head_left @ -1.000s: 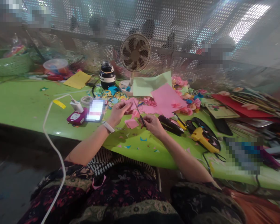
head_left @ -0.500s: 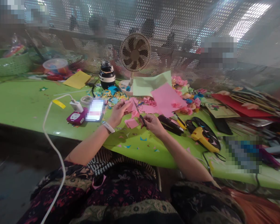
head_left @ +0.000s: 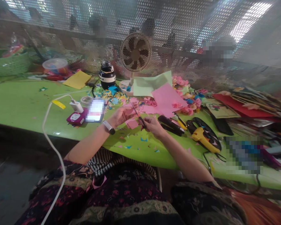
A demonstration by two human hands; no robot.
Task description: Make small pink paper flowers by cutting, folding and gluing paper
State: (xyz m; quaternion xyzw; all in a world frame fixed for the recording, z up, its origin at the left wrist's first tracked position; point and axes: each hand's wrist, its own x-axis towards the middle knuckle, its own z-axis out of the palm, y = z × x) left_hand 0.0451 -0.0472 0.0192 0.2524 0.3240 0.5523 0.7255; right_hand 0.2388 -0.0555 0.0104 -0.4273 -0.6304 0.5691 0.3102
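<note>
My right hand (head_left: 152, 125) is closed round the black handles of a small pair of scissors (head_left: 137, 114) whose blades point up and to the left. My left hand (head_left: 120, 116), with a white band on its wrist, pinches a small piece of pink paper (head_left: 128, 110) right at the blades. Both hands hover over the green table (head_left: 23, 106), just above a small pink paper square (head_left: 132, 124) and scattered coloured scraps. A large pink sheet (head_left: 166, 97) lies just behind the hands.
A phone (head_left: 95, 110) on a purple case and a white charger cable (head_left: 51, 137) lie to the left. Behind stand a small fan (head_left: 135, 53) and a black jar (head_left: 107, 75). To the right lie paper flowers (head_left: 186, 93), a yellow glue gun (head_left: 204, 139) and a black stapler (head_left: 170, 125).
My left hand has dropped lower and turned, bringing the pink paper down toward the table. The scissors have tilted further left with it.
</note>
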